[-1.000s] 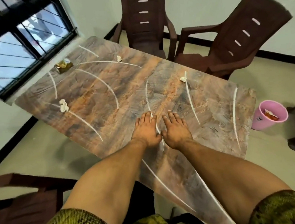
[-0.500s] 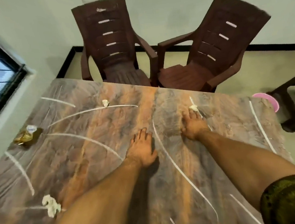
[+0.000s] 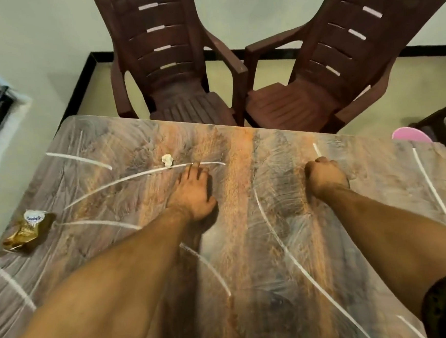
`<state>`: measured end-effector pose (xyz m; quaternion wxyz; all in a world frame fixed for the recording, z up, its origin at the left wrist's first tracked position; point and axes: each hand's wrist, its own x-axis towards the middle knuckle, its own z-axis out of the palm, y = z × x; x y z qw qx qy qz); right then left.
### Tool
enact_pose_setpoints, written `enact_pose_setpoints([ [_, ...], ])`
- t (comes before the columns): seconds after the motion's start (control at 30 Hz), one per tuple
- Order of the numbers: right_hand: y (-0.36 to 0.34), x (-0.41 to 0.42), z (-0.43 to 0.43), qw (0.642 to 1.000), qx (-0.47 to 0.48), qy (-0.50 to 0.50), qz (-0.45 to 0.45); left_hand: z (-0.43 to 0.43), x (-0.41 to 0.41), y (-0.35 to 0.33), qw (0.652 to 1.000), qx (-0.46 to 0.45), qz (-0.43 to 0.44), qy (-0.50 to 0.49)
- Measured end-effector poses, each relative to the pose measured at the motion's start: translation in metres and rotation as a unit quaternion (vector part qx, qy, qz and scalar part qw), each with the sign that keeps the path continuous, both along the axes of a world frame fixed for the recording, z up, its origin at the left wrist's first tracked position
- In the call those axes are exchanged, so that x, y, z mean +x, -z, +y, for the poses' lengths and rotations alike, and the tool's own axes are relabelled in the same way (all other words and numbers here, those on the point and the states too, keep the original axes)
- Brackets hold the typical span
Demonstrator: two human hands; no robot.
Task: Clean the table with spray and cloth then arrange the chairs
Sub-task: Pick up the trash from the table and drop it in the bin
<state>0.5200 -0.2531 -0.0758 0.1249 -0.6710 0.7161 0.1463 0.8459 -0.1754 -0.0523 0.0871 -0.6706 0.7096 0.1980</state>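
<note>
One wood-grain desk [image 3: 249, 246] under a clear cover, crossed by curved white streaks. Two brown plastic armchairs at its far edge, side by side: square-set armchair [image 3: 164, 53] and angled armchair [image 3: 341, 60]. Part of a third chair [image 3: 442, 125] at the right, beside one pink bin rim [image 3: 411, 134].

Two bare hands. Left hand [image 3: 193, 192] released, flat on the desk, fingertips at a streak just right of one crumpled paper scrap [image 3: 167, 160]. Right hand [image 3: 325, 176] clenched on a second scrap [image 3: 320, 159], barely showing at the knuckles. Half a second ago: left hand further back, right hand flat over that scrap.

One gold wrapper [image 3: 26, 229] near the left edge; blue lettering on its white label too blurred to read.
</note>
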Motion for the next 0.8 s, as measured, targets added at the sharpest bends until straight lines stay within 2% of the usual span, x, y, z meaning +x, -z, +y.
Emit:
enact_pose_setpoints([
  [0.1,0.001,0.007,0.007,0.999,-0.051,-0.015,-0.009,-0.017,0.010,-0.002,0.999,-0.031,-0.006,-0.015],
  [0.23,0.006,0.035,0.034,0.991,-0.087,-0.053,-0.083,-0.035,0.025,-0.004,0.994,-0.085,-0.034,-0.052],
  [0.4,0.025,0.081,0.095,0.973,-0.123,-0.118,-0.153,-0.048,0.050,0.014,0.994,-0.006,-0.058,-0.095],
  [0.5,0.030,0.091,0.126,0.970,-0.108,-0.140,-0.170,-0.039,0.051,0.020,0.995,0.022,-0.034,-0.094],
  [0.6,0.027,0.089,0.158,0.968,-0.092,-0.157,-0.173,-0.020,0.039,0.016,0.996,0.010,-0.016,-0.085],
  [0.7,0.014,0.073,0.181,0.970,-0.096,-0.141,-0.175,0.008,0.008,0.007,0.996,0.012,0.036,-0.086],
  [0.8,-0.007,0.041,0.203,0.972,-0.105,-0.111,-0.178,0.038,-0.043,-0.001,0.997,0.000,0.071,-0.029],
])
